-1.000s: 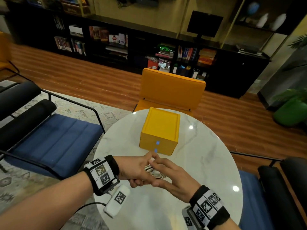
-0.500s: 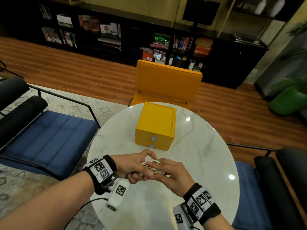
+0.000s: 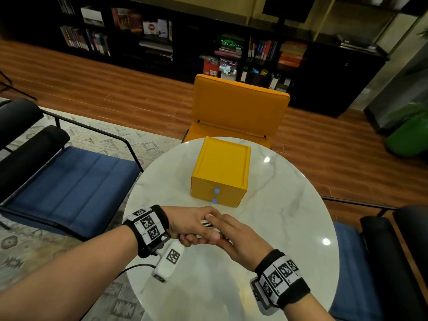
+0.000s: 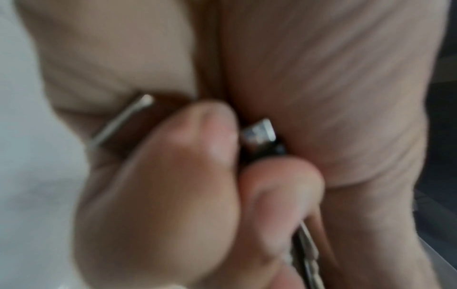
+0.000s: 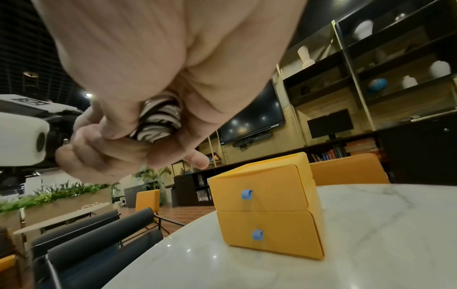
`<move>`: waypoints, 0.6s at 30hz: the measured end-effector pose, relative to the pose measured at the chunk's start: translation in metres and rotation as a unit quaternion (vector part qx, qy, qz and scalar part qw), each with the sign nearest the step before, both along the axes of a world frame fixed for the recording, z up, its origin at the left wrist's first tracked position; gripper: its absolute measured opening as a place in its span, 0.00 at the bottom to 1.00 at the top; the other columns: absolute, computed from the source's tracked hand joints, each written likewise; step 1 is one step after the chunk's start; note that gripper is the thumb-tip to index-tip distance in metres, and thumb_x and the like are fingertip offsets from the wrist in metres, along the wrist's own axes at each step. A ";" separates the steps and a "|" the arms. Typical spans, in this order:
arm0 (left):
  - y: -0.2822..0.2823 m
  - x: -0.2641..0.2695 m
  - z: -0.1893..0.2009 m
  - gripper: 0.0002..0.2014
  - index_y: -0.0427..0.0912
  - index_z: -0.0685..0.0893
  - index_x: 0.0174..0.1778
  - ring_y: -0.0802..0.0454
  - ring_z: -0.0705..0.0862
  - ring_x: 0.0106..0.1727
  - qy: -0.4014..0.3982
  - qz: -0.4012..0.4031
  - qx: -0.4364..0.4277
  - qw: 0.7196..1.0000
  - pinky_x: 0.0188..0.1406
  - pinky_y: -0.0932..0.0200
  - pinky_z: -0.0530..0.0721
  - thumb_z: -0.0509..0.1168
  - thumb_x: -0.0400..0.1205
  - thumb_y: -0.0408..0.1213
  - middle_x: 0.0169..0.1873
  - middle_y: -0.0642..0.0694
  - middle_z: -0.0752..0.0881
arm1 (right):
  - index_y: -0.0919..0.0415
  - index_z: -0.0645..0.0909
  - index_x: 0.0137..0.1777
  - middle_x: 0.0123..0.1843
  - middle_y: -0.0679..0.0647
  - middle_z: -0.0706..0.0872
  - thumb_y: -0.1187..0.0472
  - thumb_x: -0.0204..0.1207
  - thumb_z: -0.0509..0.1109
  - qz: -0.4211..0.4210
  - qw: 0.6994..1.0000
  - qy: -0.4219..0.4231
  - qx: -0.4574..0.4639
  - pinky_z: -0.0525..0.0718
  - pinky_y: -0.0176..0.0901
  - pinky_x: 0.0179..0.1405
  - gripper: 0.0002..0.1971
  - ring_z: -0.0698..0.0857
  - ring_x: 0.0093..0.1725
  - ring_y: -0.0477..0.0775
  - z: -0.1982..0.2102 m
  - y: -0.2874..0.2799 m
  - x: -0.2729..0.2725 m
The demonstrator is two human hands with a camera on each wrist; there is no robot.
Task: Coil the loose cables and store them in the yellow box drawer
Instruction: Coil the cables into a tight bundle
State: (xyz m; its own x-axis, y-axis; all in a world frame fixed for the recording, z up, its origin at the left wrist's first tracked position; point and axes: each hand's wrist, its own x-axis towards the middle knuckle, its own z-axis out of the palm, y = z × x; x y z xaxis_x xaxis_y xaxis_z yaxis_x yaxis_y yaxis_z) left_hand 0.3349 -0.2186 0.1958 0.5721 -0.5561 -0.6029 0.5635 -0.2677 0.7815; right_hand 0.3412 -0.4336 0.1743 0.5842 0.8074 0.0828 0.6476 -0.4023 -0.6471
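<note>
1. Gripping the coiled bundle of white and dark cable with my left hand, fingers curled round the loops, just above the round white marble tabletop.
2. My right hand is pressed up against the left one, its fingers closed over the same bundle from the other side, so the coil sits squeezed between both hands.
3. From the right wrist view the loops show stacked side by side, white strands alternating with dark ones, tucked under my thumb and palm.
4. From the left wrist view the picture is blurred, but a small metal plug end on a dark housing pokes out between my fingers, and a thin pale strand crosses behind them.
5. The yellow two-drawer box stands on the tabletop just beyond my hands, nearer the far edge.
6. Both of its drawers are pushed in, one above the other, each with a small blue pull tab on the front.
7. A yellow upholstered chair stands behind the tabletop and a blue cushioned chair to my left.
</note>
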 end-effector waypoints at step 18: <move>-0.034 0.015 -0.030 0.38 0.35 0.78 0.53 0.55 0.65 0.18 0.022 0.067 0.053 0.996 0.14 0.70 0.62 0.60 0.77 0.74 0.27 0.39 0.82 | 0.53 0.66 0.80 0.64 0.54 0.77 0.66 0.83 0.62 -0.085 0.993 0.040 -0.066 0.85 0.53 0.50 0.26 0.84 0.52 0.60 -0.044 -0.002 -0.009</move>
State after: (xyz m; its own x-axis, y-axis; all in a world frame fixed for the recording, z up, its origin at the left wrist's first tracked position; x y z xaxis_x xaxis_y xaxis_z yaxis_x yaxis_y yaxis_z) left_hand 0.3500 -0.2526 0.1657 0.6083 -0.4086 -0.6804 0.6330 -0.2675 0.7265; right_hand 0.3323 -0.4354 0.1303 0.7137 0.6970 -0.0697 0.5114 -0.5865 -0.6281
